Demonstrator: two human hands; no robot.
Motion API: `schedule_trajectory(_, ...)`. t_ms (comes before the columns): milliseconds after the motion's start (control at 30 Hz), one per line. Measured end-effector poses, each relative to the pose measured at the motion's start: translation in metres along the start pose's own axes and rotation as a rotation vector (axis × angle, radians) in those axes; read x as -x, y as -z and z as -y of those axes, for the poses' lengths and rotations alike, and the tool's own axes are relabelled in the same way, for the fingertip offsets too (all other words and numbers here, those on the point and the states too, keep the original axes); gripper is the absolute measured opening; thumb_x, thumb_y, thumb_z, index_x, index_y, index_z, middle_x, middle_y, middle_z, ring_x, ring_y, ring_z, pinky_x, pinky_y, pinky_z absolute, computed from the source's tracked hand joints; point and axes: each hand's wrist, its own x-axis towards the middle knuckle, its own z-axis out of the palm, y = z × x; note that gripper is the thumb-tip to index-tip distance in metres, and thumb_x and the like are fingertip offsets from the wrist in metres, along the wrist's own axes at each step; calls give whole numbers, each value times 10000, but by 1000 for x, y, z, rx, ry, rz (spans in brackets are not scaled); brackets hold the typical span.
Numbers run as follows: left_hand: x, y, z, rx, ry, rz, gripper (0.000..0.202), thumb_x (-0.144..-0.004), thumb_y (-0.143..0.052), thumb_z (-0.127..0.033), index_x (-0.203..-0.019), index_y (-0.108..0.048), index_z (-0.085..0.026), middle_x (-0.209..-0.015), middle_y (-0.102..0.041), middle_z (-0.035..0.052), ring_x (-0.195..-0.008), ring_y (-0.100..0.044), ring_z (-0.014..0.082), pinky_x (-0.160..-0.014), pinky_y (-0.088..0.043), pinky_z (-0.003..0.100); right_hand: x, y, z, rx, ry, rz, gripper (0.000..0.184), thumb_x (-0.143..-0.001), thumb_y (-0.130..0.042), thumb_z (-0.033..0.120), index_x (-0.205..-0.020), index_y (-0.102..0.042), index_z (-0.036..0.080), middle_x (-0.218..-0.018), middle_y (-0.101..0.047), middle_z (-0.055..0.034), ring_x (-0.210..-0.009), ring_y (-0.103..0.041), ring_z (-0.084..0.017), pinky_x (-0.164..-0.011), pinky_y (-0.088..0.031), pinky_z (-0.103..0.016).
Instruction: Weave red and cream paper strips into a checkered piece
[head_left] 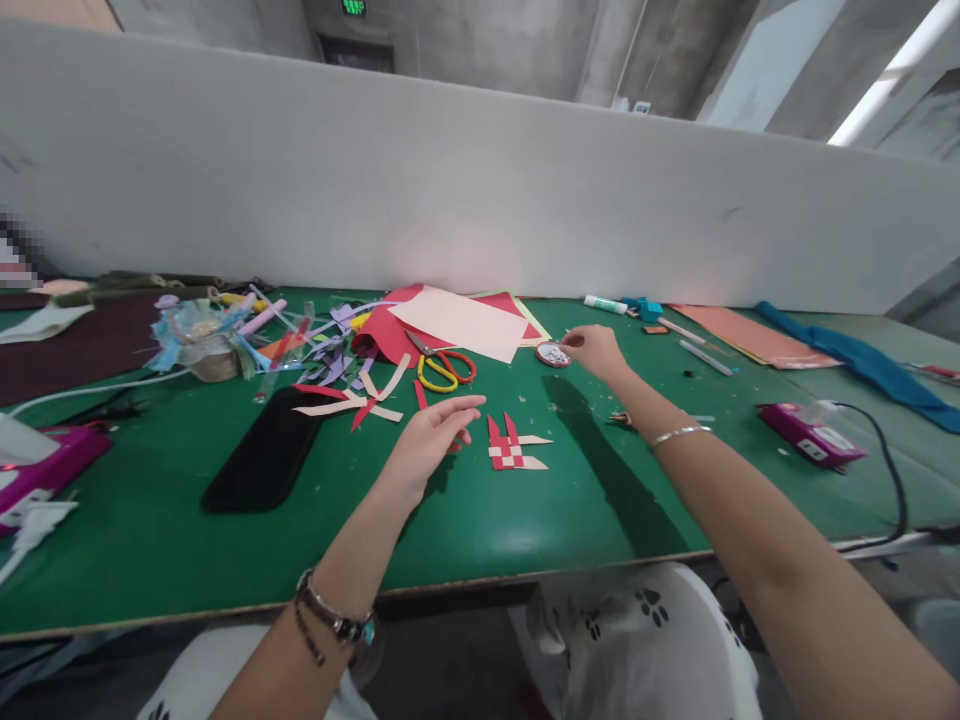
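In the head view, my left hand (431,440) hovers over the green table with its fingers stretched out and nothing in them. Just right of it lies a small woven paper fish (507,452) in red and pale pink, its strip ends pointing up and to the right. Farther back, my right hand (596,350) reaches to the edge of a small round dish (553,355) filled with tiny white and dark pieces. Its fingertips are pinched together; what they hold is too small to make out. Behind my left hand are scissors (439,368) with red and yellow handles.
Pink and red paper sheets (465,318) lie behind the scissors. Cut paper strips (360,400) and a black phone-like slab (266,455) are at left. A glue stick (606,304) lies by the white partition (465,180). Purple power strips (810,433) sit at both sides.
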Motion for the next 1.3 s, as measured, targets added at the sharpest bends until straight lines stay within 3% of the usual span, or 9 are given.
schedule_trajectory(67,0,3,-2,10,-29,-16,209,-643,-579,-261,-817,-675,-196,-726,-592,-11,-505,-444,38,-523,-357,184,-8,-9,-11,14,-77,38,253,-776,-502,250,-618,-626,95,-637,-611,-51,-701,-579,-150,-664,-409,-252)
schedule_trajectory(233,-3,12,-3,43,-106,-37,181,-620,-567,-292,-745,-647,-186,-761,-589,-13,-482,-441,39,-501,-346,195,-17,-22,-15,-16,-185,115,258,-835,-469,312,-1043,-529,172,-1073,-541,-62,-899,-544,-150,-765,-466,-340)
schedule_trajectory(333,-3,14,-1,-11,-133,-43,169,-628,-548,-305,-713,-629,-184,-732,-589,-13,-488,-452,54,-515,-359,206,-18,-18,-7,-65,-216,101,272,-845,-450,315,-1071,-518,180,-1111,-520,-67,-937,-531,-161,-787,-458,-349)
schedule_trajectory(500,0,13,3,-316,-270,-72,143,-661,-535,-294,-714,-612,-186,-643,-577,-10,-524,-477,103,-495,-363,213,2,-2,21,-200,-212,33,191,-794,-487,216,-839,-621,89,-854,-638,-79,-850,-585,-184,-757,-432,-282)
schedule_trajectory(633,2,4,8,-453,-383,-7,142,-693,-542,-281,-774,-609,-186,-689,-604,-2,-558,-518,116,-547,-404,225,53,2,58,-399,-164,30,110,-674,-580,181,-766,-627,142,-643,-670,-31,-609,-616,-137,-611,-472,-246)
schedule_trajectory(833,10,-12,11,-306,-389,146,209,-713,-557,-286,-885,-606,-177,-758,-637,8,-642,-587,127,-659,-461,245,131,3,103,-927,-125,6,58,-630,-618,217,-659,-656,184,-642,-677,-19,-571,-613,-143,-543,-481,-245)
schedule_trajectory(1067,10,-16,12,-208,-379,121,153,-687,-591,-275,-756,-634,-145,-692,-665,20,-630,-609,137,-626,-489,244,140,6,113,-1188,-337,-13,74,-572,-637,140,-590,-677,199,-597,-677,7,-547,-610,-118,-539,-494,-223)
schedule_trajectory(1167,10,-17,15,-338,-522,35,116,-711,-589,-258,-742,-627,-153,-692,-665,13,-622,-610,128,-610,-490,230,143,2,112,-1320,-394,23,35,-559,-669,158,-575,-666,188,-554,-663,20,-524,-599,-92,-531,-486,-191)
schedule_trajectory(1300,13,-18,17,-672,-921,-94,74,-751,-572,-207,-763,-621,-154,-748,-661,23,-694,-605,122,-655,-478,219,145,-5,109,-1556,-493,114,99,-525,-723,239,-571,-657,182,-560,-662,23,-538,-595,-63,-549,-473,-150)
